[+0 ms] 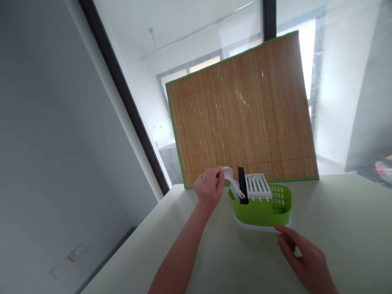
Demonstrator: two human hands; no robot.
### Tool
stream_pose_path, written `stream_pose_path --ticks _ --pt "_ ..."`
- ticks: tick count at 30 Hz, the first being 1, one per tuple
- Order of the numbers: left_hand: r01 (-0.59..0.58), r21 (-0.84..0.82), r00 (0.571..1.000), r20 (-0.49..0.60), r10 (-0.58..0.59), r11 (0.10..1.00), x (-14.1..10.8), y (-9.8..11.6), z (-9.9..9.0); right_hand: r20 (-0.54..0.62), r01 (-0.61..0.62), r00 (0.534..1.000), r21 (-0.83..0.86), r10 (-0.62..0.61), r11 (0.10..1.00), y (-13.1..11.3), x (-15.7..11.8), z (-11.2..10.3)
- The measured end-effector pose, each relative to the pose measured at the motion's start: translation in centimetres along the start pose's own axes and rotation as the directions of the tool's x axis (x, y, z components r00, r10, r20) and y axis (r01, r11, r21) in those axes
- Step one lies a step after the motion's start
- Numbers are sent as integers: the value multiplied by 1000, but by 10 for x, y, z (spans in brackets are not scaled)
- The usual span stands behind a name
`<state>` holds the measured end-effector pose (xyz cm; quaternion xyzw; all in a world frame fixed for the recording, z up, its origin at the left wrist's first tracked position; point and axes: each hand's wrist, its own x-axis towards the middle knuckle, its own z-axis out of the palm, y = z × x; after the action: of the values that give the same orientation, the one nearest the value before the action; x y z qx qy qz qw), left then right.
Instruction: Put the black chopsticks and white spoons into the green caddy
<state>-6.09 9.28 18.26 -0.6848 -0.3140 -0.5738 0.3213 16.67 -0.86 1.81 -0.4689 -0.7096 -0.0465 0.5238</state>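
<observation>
My left hand (211, 185) pinches a white spoon (235, 184) at its bowl end. The handle slants down to the right over the left part of a green caddy (254, 213). Close behind the spoon, a black flat piece (241, 181) stands upright in the caddy, and a pale utensil beside it is partly hidden. A white slotted rack (258, 185) sits across the caddy's middle. My right hand (301, 255) is at the front right of the caddy's white base (260, 227), thumb and fingers apart with nothing between them; whether a fingertip touches the base I cannot tell.
The caddy stands on a pale table (226, 253). Behind it a bamboo mat (241, 114) with green edging leans upright against a window with a dark frame (122, 90). A grey wall (61, 155) rises along the left side.
</observation>
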Motion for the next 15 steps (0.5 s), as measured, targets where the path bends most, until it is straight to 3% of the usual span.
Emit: stream_pose_path --ticks 3,7,15 --pt "-31 86 998 63 26 996 5 -15 23 1 33 999 1 -33 999 3 -2 2" --pt "-91 121 968 242 60 989 -17 -21 50 13 48 999 -9 -48 999 6 -2 4" --pt "-28 141 910 412 -33 990 -63 -28 75 -16 43 999 -22 -43 999 6 1 5"
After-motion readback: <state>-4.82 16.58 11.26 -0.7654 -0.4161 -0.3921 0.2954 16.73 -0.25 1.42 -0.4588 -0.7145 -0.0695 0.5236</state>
